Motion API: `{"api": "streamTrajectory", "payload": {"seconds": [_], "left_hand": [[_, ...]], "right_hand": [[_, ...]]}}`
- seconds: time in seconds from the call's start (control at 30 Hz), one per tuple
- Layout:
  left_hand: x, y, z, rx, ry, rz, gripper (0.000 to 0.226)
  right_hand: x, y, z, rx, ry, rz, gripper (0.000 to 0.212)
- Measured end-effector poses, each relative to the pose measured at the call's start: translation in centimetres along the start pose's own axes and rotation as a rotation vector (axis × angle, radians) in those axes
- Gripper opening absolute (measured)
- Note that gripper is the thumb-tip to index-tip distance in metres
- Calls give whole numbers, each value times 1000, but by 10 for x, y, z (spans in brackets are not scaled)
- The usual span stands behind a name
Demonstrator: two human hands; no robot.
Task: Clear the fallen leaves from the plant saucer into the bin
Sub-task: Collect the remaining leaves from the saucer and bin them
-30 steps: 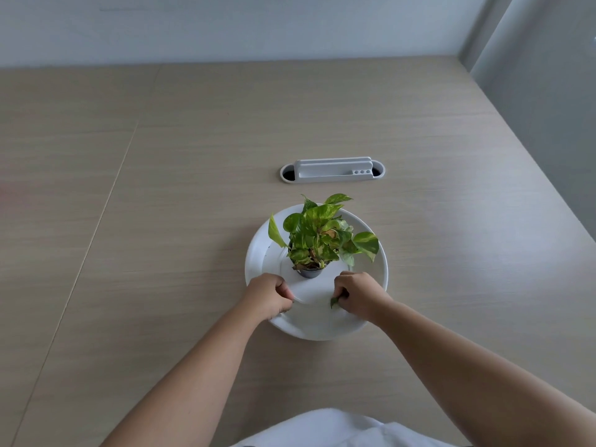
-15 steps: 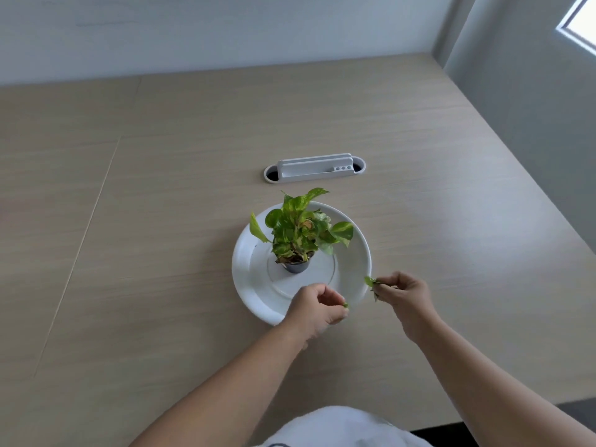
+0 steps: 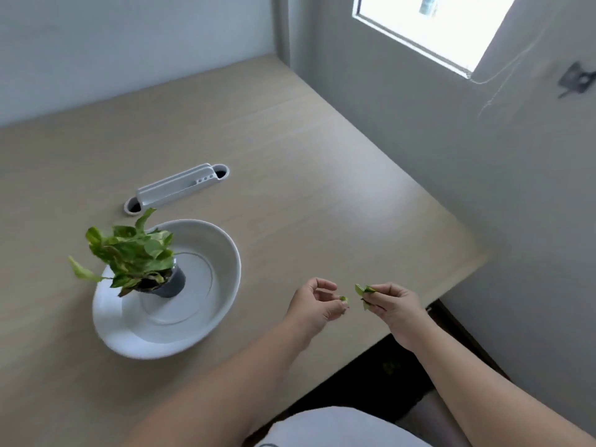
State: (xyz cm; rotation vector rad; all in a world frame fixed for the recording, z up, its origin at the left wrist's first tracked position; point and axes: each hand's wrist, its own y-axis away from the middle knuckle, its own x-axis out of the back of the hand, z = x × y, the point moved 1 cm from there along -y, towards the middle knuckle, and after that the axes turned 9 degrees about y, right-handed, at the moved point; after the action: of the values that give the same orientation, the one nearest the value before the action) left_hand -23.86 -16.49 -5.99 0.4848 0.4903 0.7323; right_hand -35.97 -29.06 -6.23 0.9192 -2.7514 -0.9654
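Now I see the saucer (image 3: 225, 285) lying well to the left of my left hand (image 3: 314, 306), seemingly bare. That hand pinches a small leaf scrap (image 3: 343, 298); my right hand (image 3: 392, 304) just beside it grips bigger leaves (image 3: 362, 290), both near the counter (image 3: 322, 188) edge, above a dark spot, perhaps the bin (image 3: 390, 369).

Soft daylight from the window (image 3: 429, 27) at far right, its pane blown out to white, pale sheen on the table (image 3: 322, 201) below it, faint shadows, dark gap under the near edge, motion blur throughout, wide-angle bending of the edges
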Motion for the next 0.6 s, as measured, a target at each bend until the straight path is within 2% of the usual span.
{"api": "streamTrajectory", "payload": {"seconds": [0.27, 0.4, 0.6], "left_hand": [[-139, -20, -65, 116, -226, -247, 25], [-178, -31, -96, 121, -369, -308, 21], [-199, -55, -134, 105, -708, -333, 14]], "right_hand": [[154, 23, 43, -86, -193, 363, 14], [198, 17, 75, -193, -253, 491, 18], [223, 1, 111, -314, -231, 644, 18]]}}
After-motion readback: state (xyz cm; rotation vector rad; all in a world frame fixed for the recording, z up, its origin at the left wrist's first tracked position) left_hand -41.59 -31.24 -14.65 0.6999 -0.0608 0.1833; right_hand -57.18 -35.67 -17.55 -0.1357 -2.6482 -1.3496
